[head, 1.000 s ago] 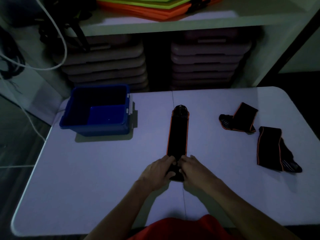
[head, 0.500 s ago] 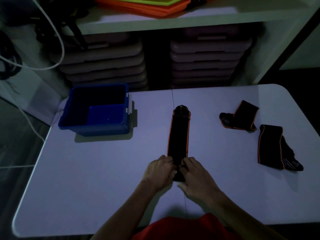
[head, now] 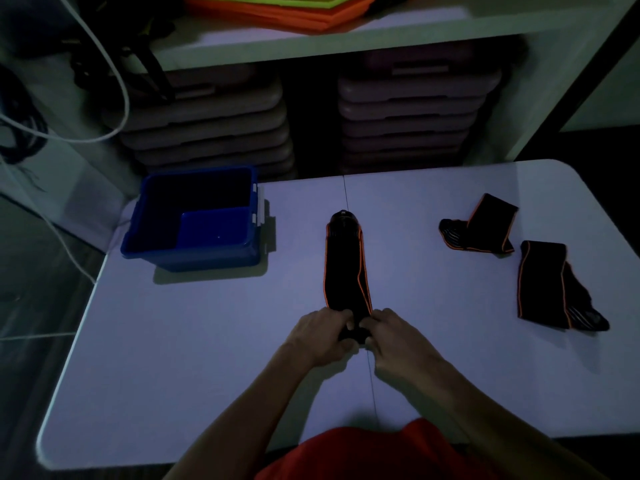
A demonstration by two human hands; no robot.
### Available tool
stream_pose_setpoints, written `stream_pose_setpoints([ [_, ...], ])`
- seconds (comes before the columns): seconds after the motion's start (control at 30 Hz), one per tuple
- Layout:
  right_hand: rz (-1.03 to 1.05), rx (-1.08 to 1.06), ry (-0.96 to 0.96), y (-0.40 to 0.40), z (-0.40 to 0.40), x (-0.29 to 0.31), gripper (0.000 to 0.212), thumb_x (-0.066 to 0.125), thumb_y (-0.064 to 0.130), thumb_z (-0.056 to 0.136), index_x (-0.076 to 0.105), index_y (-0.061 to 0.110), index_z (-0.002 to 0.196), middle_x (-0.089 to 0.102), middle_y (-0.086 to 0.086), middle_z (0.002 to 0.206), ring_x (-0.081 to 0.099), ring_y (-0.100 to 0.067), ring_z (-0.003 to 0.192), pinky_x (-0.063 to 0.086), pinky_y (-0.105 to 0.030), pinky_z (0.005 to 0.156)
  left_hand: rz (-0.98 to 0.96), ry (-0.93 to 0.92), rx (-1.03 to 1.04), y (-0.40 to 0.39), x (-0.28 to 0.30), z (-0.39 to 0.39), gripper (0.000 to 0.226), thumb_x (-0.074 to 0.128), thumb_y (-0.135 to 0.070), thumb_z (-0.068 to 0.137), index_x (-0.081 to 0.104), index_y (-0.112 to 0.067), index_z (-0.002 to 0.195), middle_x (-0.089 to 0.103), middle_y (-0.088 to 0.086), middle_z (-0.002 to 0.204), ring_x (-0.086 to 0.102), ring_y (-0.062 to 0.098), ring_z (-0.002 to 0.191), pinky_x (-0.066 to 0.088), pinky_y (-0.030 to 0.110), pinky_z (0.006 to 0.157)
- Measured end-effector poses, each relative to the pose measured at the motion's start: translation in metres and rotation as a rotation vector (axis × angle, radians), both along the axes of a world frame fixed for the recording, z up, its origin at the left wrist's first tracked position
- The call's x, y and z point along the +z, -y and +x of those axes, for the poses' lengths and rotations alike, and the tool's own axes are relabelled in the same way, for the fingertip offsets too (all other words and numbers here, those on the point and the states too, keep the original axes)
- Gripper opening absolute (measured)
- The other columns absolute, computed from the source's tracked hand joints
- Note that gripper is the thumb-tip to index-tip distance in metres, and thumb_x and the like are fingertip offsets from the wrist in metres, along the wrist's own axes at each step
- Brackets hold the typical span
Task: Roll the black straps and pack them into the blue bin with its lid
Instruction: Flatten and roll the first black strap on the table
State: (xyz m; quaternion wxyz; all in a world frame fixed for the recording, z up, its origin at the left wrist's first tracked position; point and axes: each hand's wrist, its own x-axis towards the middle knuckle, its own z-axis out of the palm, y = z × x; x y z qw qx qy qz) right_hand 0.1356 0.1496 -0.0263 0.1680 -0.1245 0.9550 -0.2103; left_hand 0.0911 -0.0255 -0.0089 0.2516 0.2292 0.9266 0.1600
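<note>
A black strap with orange edges (head: pixel 344 268) lies stretched out along the middle of the white table (head: pixel 207 341), its far end rounded. Its near end is curled into a small roll pinched between my left hand (head: pixel 322 336) and my right hand (head: pixel 394 337), fingers of both closed on it. Two more black straps lie loosely folded at the right: one farther back (head: pixel 485 226), one nearer the right edge (head: pixel 547 285). The blue bin (head: pixel 194 220) stands open at the table's back left, with nothing visible inside. Its lid is not clearly seen.
Behind the table a white shelf unit holds stacks of grey trays (head: pixel 412 109) below and orange and yellow-green mats (head: pixel 277 8) on top. A white cable (head: pixel 114 81) loops at the left. The table's right and front corners are rounded.
Both hands have crept slightly forward along the strap, and the roll at its near end has grown a little. The flat length has shortened. The other straps and the bin have not moved.
</note>
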Motion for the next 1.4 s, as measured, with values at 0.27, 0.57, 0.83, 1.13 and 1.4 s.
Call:
stream_pose_setpoints([
  [0.27,-0.028,-0.08,0.012,0.007,-0.007,-0.003,0.042,0.051,-0.001,0.085,0.054,0.011,0.125,0.051,-0.006,0.115,0.049,-0.022,0.104,0.042,-0.031,0.075,-0.023,0.032,0.105,-0.006,0.0,-0.009,0.026,0.06,-0.031,0.089,0.066,-0.015,0.108,0.061,0.007,0.111,0.063,0.027,0.097,0.05,0.034,0.075],
  [0.57,-0.046,-0.074,-0.033,-0.004,-0.015,-0.01,0.023,0.054,0.016,0.096,0.06,0.009,0.116,0.044,-0.008,0.122,0.046,-0.022,0.108,0.049,-0.033,0.086,-0.099,-0.08,0.143,-0.017,-0.002,-0.013,0.027,0.056,-0.029,0.09,0.058,-0.017,0.115,0.057,0.006,0.116,0.058,0.028,0.106,0.051,0.04,0.079],
  [0.83,0.046,-0.004,-0.224,-0.006,-0.012,-0.004,0.035,0.067,0.024,0.088,0.066,0.013,0.121,0.036,-0.007,0.154,0.027,-0.024,0.138,0.041,-0.038,0.112,-0.018,-0.201,0.032,-0.014,-0.021,-0.007,0.046,0.052,-0.022,0.094,0.046,-0.02,0.139,0.041,0.001,0.144,0.042,0.024,0.127,0.051,0.044,0.091],
  [1.13,-0.135,-0.156,-0.009,-0.015,-0.018,-0.015,0.045,0.049,0.037,0.098,0.04,0.021,0.139,0.04,-0.001,0.147,0.036,-0.018,0.136,0.044,-0.034,0.104,0.07,-0.094,0.076,-0.019,-0.022,-0.012,0.066,0.055,-0.017,0.09,0.028,-0.011,0.15,0.027,0.016,0.152,0.036,0.033,0.134,0.046,0.05,0.101],
  [1.4,-0.383,-0.386,0.19,-0.019,-0.026,-0.017,0.054,0.074,0.025,0.086,0.039,0.029,0.126,0.058,0.006,0.127,0.058,-0.013,0.113,0.048,-0.024,0.09,-0.039,-0.086,-0.04,-0.026,-0.03,-0.013,0.066,0.058,-0.012,0.088,0.031,-0.008,0.148,0.014,0.017,0.159,0.018,0.039,0.143,0.042,0.052,0.107],
])
